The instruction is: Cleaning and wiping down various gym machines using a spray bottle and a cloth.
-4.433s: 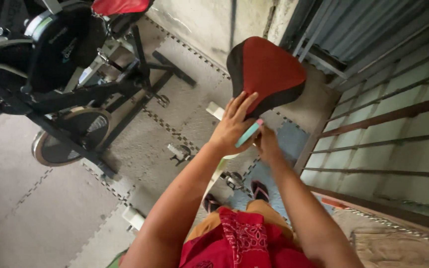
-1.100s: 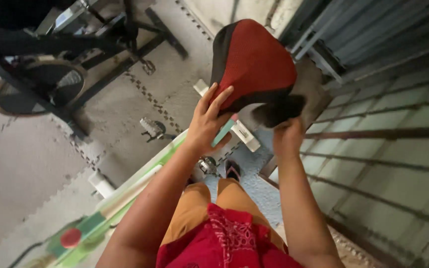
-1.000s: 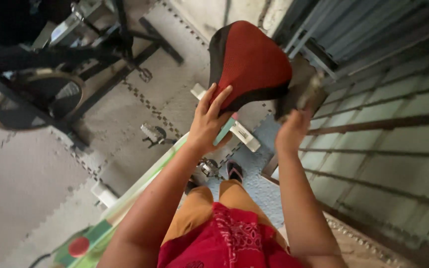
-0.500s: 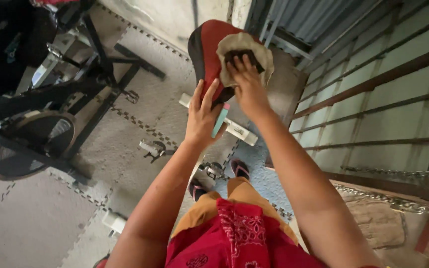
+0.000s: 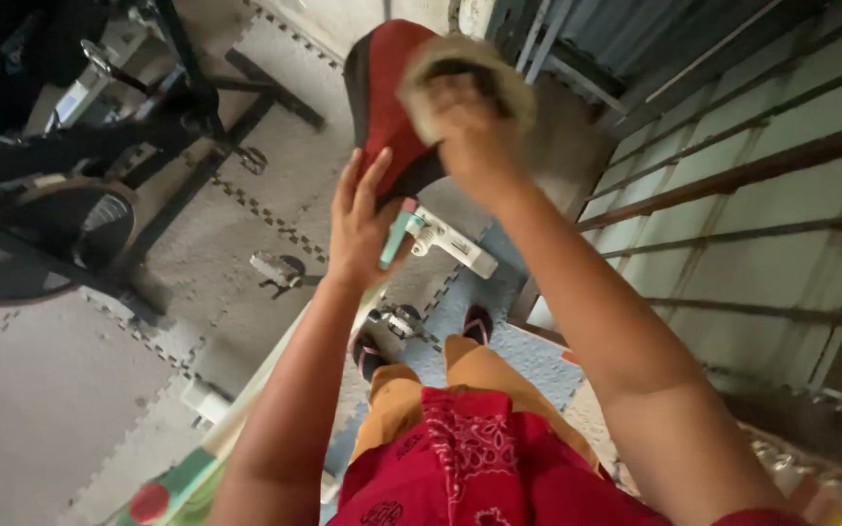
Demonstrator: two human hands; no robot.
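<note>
The floor (image 5: 60,429) is covered in grey interlocking foam mats with toothed seams, and a pale wall runs along the top of the view. To the right stands a wall of greenish panels crossed by brown rails (image 5: 752,166), with corrugated metal sheet above it. At upper left a black exercise bike (image 5: 60,166) stands on the mats, its flywheel and frame cut off by the picture's edge. A red and black saddle (image 5: 382,107) rises in the middle, just in front of the person. The left hand (image 5: 363,219) lies flat and open against the saddle's lower side, fingers spread upward. The right hand (image 5: 465,122) is closed over a pale cloth (image 5: 470,73) and presses it on the top of the saddle; the cloth and hand are blurred, so the grip's details are hard to make out. Below the saddle a white bracket (image 5: 455,244) and a teal handle (image 5: 397,239) show, but the post is hidden by the arms. A pedal (image 5: 275,268) lies on the floor to the left. The person's feet stand on a blue mat (image 5: 528,351), partly hidden by orange shorts.
</note>
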